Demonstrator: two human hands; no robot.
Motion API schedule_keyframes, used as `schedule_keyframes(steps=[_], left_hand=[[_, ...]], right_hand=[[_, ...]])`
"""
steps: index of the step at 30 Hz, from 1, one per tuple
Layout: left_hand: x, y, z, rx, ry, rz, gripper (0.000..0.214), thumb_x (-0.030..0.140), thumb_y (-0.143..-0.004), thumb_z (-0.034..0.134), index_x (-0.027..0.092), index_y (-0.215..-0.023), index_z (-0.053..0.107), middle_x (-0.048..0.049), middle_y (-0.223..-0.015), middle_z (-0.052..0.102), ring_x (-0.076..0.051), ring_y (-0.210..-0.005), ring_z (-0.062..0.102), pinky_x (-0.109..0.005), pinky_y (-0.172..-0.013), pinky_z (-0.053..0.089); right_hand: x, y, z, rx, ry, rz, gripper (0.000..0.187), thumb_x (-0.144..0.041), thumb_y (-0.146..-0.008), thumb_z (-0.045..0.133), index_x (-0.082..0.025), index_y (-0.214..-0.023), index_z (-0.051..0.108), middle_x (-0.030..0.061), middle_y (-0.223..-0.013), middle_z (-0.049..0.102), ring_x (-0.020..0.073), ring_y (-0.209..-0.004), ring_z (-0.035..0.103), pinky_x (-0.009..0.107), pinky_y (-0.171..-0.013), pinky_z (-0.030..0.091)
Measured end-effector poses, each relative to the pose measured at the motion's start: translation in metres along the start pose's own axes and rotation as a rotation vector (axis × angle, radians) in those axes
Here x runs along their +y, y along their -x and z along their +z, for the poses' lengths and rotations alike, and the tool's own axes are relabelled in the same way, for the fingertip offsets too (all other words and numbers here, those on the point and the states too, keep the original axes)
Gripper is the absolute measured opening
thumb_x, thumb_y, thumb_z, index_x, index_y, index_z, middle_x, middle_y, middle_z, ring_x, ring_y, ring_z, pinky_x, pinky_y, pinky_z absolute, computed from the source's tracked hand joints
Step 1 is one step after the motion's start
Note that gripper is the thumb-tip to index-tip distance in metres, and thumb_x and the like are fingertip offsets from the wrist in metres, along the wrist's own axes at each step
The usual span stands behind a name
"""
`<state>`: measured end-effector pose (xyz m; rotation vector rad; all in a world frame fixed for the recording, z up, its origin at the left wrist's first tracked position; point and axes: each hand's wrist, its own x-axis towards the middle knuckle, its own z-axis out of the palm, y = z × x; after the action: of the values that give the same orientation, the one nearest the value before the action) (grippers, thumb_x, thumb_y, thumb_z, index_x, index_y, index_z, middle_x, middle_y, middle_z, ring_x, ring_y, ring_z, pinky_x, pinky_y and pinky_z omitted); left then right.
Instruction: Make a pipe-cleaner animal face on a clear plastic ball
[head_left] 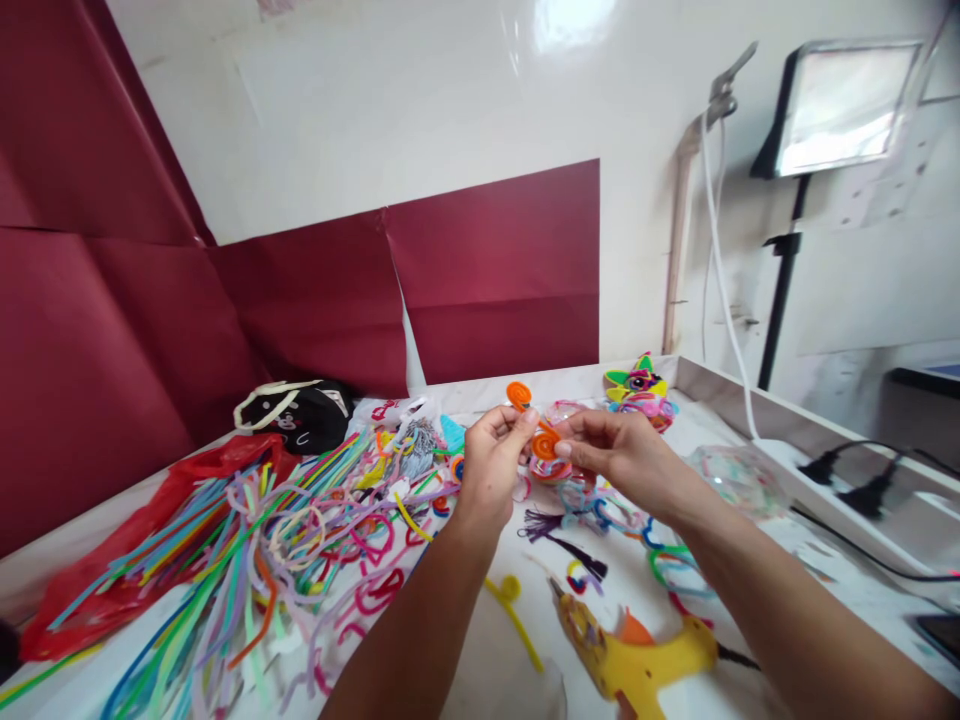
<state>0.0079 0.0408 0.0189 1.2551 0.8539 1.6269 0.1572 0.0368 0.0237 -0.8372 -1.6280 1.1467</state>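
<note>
An orange pipe cleaner, coiled into a flat spiral at each end, is held up between my two hands above the table. My left hand pinches it near the upper coil, thumb against the fingers. The thumb and fingers of my right hand close on the edge of the lower coil. Below my hands lie a dark purple tassel and a yellow hot glue gun, its nozzle toward the back left. A yellow pipe cleaner with one curled end rests between my forearms.
Loose pipe cleaners in many colours spread over the left side, partly on a red plastic bag. A black pouch sits behind them. A colourful fuzzy figure stands back right. A power strip with plugs and cords runs along the right edge.
</note>
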Motion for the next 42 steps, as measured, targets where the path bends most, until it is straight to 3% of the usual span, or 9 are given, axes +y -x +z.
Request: schedule_keyframes(steps=[4,14,20,27,42], left_hand=[[0.001,0.001,0.001,-0.02,-0.028,-0.038,0.029,0.034,-0.065,0.077,0.014,-0.065,0.057,0.0037,-0.057,0.053,-0.005,-0.048,0.041,-0.019,-0.048,0.031],[-0.005,0.006,0.003,-0.033,-0.117,-0.033,0.025,0.034,-0.068,0.074,0.014,-0.066,0.06,0.0005,-0.063,0.06,-0.009,-0.057,0.052,-0.02,-0.054,0.04],[-0.008,0.005,0.003,-0.027,-0.136,-0.028,0.024,0.034,-0.07,0.074,0.015,-0.066,0.059,0.0012,-0.062,0.058,-0.008,-0.055,0.049,-0.02,-0.053,0.039],[-0.007,0.008,0.007,0.035,-0.094,0.007,0.023,0.031,-0.069,0.073,0.015,-0.064,0.058,0.0055,-0.054,0.05,-0.006,-0.049,0.041,-0.019,-0.052,0.036],[-0.002,0.01,0.014,0.091,0.093,-0.028,0.023,0.025,-0.064,0.075,0.014,-0.059,0.056,0.0054,-0.053,0.052,-0.005,-0.046,0.041,-0.019,-0.052,0.038]], right_hand=[[-0.001,0.0,-0.008,-0.025,0.096,-0.038,0.029,-0.044,-0.072,0.068,-0.015,-0.075,0.067,-0.0019,-0.06,0.055,0.0086,-0.05,0.042,0.023,-0.047,0.034],[0.003,0.001,0.0,-0.005,0.183,-0.033,0.034,-0.046,-0.07,0.068,-0.017,-0.055,0.056,-0.0061,-0.049,0.039,0.0069,-0.047,0.029,0.022,-0.043,0.021],[0.005,0.001,0.001,0.022,0.156,0.026,0.031,-0.044,-0.069,0.067,-0.018,-0.057,0.055,-0.0056,-0.045,0.044,0.0073,-0.04,0.035,0.023,-0.041,0.021],[0.003,0.002,0.006,0.066,0.049,0.044,0.028,-0.04,-0.067,0.069,-0.019,-0.057,0.055,-0.0042,-0.044,0.051,0.0086,-0.038,0.043,0.022,-0.04,0.031],[0.007,0.002,0.015,0.213,-0.09,-0.019,0.024,-0.036,-0.064,0.075,-0.017,-0.061,0.061,-0.0037,-0.045,0.056,0.0084,-0.037,0.047,0.02,-0.039,0.036]])
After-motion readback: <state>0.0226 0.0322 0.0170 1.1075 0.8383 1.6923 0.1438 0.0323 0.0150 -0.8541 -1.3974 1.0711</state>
